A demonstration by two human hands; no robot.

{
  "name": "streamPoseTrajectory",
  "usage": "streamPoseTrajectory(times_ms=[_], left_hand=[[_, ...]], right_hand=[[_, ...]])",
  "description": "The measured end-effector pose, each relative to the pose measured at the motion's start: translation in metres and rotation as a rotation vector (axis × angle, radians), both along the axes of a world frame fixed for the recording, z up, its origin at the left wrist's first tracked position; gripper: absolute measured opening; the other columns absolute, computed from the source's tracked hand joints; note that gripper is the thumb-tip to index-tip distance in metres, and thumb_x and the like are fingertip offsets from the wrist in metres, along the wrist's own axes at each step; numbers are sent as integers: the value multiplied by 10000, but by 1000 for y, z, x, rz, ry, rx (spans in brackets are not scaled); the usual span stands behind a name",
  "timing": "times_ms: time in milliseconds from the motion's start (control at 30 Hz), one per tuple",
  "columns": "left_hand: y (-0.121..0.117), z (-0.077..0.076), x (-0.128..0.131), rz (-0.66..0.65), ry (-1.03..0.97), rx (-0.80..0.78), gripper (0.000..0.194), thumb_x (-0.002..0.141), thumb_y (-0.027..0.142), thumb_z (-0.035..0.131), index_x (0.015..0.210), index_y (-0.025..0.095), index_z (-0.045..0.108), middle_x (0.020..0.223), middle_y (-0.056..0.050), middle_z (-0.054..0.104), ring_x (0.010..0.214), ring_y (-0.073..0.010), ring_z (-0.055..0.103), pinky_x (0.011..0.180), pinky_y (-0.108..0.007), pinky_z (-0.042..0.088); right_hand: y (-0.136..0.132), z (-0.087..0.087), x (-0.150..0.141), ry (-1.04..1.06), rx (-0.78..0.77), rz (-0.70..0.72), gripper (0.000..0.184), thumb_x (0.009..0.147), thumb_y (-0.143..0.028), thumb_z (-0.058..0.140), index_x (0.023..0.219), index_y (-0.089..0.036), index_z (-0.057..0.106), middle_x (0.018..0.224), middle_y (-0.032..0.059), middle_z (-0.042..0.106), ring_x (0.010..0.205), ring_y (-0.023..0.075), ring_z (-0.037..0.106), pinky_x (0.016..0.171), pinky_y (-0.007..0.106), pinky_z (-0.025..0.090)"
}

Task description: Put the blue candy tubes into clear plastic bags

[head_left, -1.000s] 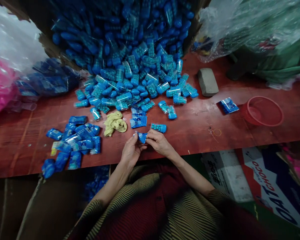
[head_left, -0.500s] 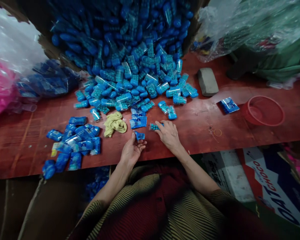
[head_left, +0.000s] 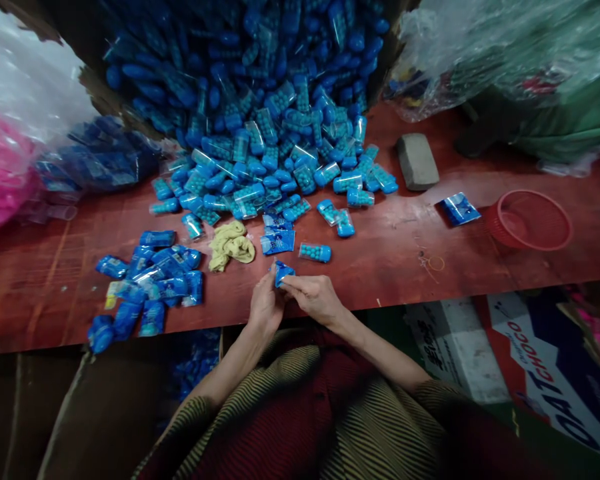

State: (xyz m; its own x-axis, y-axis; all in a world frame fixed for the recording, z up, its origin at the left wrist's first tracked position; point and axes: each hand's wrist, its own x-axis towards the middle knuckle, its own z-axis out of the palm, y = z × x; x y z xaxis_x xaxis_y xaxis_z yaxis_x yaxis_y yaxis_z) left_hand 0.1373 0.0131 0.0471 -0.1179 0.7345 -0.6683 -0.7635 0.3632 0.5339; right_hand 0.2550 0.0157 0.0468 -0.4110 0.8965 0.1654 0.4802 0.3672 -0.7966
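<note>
Between my hands, near the table's front edge, is a small blue printed plastic sleeve (head_left: 283, 273). My left hand (head_left: 265, 301) grips it from the left, and the fingers of my right hand (head_left: 315, 297) pinch its right side. Just beyond them, a clear bottle of turquoise beads with a blue cap (head_left: 315, 252) lies on its side, touched by neither hand. Flat blue sleeves (head_left: 278, 241) lie in a small stack behind the held one. To their left is a crumpled yellow cloth (head_left: 231, 247).
A large heap of bead bottles (head_left: 260, 160) spills from a carton at the back. Several blue-wrapped pieces (head_left: 153, 287) lie at left. On the right are a grey block (head_left: 417, 162), a blue packet (head_left: 459, 209) and a red basket (head_left: 500, 227). Plastic bags flank the carton.
My right hand has left the bead bottle, which stays on the table, and moved left and toward me to the sleeve. My left hand has closed further around the sleeve.
</note>
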Motion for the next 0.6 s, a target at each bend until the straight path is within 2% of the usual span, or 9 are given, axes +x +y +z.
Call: streamPoseTrajectory(times_ms=[133, 200, 267, 333, 400, 467, 600], left_hand=[[-3, 2, -5, -97, 64, -39, 214, 694, 290, 726, 633, 135, 591, 514, 19, 590, 437, -97, 550, 424, -195, 458], [-3, 4, -8, -130, 66, -48, 202, 729, 306, 695, 674, 132, 608, 543, 1, 614, 471, -116, 583, 435, -207, 474], [-2, 6, -9, -124, 52, -41, 184, 770, 297, 655, 706, 129, 615, 590, -16, 642, 500, -121, 601, 444, -206, 480], [0, 6, -10, -110, 33, -51, 161, 803, 278, 620, 741, 129, 620, 629, -23, 655, 515, -120, 608, 448, -204, 477], [1, 6, -9, -104, 7, -85, 167, 828, 270, 588, 744, 129, 618, 605, -20, 638, 504, -117, 600, 449, -204, 473], [2, 4, -8, -96, -34, -99, 176, 846, 260, 563, 740, 130, 619, 586, -16, 623, 498, -111, 590, 464, -205, 478], [2, 4, -5, -23, -84, -69, 134, 834, 209, 578, 728, 140, 621, 631, -4, 647, 515, -88, 580, 484, -190, 475]], right_hand=[[6, -9, 5, 282, -225, 9, 296, 896, -311, 509, 698, -163, 672, 613, -17, 625, 498, 73, 517, 514, 191, 395], [7, -10, 10, 334, -258, -16, 288, 893, -327, 507, 736, -159, 682, 635, -15, 626, 462, 64, 488, 488, 194, 399], [7, -9, 15, 369, -219, -18, 250, 901, -328, 494, 942, -175, 687, 738, -2, 653, 498, 71, 519, 520, 205, 440], [6, -5, 19, 354, -106, -32, 278, 913, -316, 482, 1105, -192, 641, 837, 22, 657, 631, 99, 579, 632, 236, 485], [6, 1, 22, 278, 34, -56, 289, 925, -319, 467, 1117, -189, 640, 855, 44, 635, 759, 128, 590, 727, 265, 486], [5, 5, 22, 187, 125, -46, 312, 933, -348, 449, 1095, -177, 653, 824, 52, 613, 768, 137, 580, 724, 261, 480], [4, 5, 18, -87, 146, 41, 351, 933, -403, 432, 1070, -176, 662, 771, 44, 612, 703, 138, 570, 634, 240, 448]])
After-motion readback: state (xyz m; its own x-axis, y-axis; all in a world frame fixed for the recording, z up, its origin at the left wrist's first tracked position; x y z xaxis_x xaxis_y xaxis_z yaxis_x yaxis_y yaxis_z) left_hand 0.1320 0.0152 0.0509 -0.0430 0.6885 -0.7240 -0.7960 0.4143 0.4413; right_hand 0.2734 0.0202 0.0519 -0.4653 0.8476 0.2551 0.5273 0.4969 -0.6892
